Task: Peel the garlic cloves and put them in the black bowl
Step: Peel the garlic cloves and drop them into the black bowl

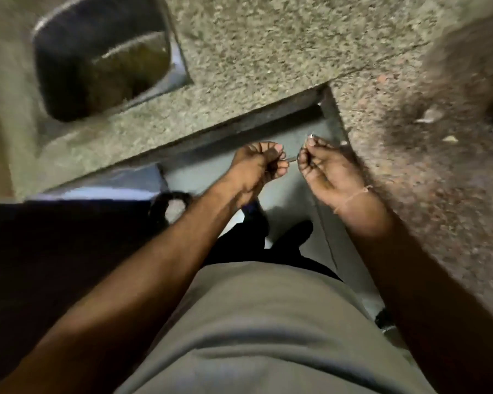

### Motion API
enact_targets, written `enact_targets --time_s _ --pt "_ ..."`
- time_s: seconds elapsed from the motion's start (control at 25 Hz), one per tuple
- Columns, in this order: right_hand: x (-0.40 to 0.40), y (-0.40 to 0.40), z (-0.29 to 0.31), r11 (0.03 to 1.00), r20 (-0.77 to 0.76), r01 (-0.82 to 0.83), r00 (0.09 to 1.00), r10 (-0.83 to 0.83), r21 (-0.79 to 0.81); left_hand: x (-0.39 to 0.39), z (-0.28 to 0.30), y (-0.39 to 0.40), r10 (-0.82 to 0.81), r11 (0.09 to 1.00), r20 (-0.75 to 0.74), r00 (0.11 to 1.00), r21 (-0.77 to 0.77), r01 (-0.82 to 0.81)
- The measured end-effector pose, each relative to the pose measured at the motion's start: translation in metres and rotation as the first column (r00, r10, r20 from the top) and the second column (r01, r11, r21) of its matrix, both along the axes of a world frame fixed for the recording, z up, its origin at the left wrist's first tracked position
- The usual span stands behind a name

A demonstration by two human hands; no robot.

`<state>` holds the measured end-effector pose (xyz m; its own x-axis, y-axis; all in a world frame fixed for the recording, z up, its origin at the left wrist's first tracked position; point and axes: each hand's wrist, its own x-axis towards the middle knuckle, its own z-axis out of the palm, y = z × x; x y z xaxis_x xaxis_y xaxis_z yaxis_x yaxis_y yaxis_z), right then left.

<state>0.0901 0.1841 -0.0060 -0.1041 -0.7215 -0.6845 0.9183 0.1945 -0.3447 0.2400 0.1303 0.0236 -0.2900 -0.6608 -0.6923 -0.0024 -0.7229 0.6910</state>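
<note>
Dim kitchen, speckled stone counter (254, 52), sink (103, 58) upper left; black bowl not in view. Left hand (256, 166) and right hand (325, 169) curled, fingertips pinching something tiny between them, likely a garlic clove, too blurred to confirm. Probably light, papery, slippery: pinch at tip.

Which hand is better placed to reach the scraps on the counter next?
Right, probably. The right hand sits at the edge of the speckled counter, where the pale scraps lie. The left hand is over the floor gap, farther off. Both look curled around something too small to identify.
</note>
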Motion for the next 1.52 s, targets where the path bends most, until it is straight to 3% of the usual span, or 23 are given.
enact_targets --time_s 0.16,0.36,0.68,0.88,1.08,1.28,1.4,1.52 --pt "0.096 -0.018 0.003 0.942 -0.035 -0.335 0.942 0.334 -0.015 0.107 -0.007 0.025 0.308 0.951 0.027 0.951 0.009 -0.308" --pt "0.213 -0.013 -0.001 0.819 -0.061 -0.571 0.821 0.568 -0.051 0.225 -0.023 0.074 0.565 0.824 0.023 0.825 0.038 -0.565" --pt "0.38 0.031 -0.023 0.734 -0.066 -0.679 0.732 0.678 0.011 0.379 -0.053 0.136 0.681 0.73 0.012 0.732 0.066 -0.68" --pt "0.436 0.035 -0.046 0.661 -0.066 -0.75 0.658 0.75 0.042 0.42 -0.084 0.152 0.779 0.622 0.036 0.626 0.083 -0.779" --pt "0.464 0.032 -0.149 0.607 -0.034 -0.775 0.612 0.79 0.175 0.427 -0.174 0.164 0.88 0.453 0.051 0.472 0.206 -0.867" --pt "0.489 0.016 -0.276 0.634 0.0 -0.731 0.655 0.756 0.252 0.439 -0.302 0.15 0.952 0.279 0.047 0.303 0.277 -0.919" --pt "0.51 -0.009 -0.351 0.628 -0.003 -0.745 0.644 0.765 0.225 0.457 -0.382 0.126 0.961 0.246 0.067 0.269 0.237 -0.94" --pt "0.532 -0.033 -0.409 0.557 -0.158 -0.794 0.534 0.831 0.245 0.471 -0.439 0.103 0.938 0.303 0.142 0.317 0.115 -0.946"
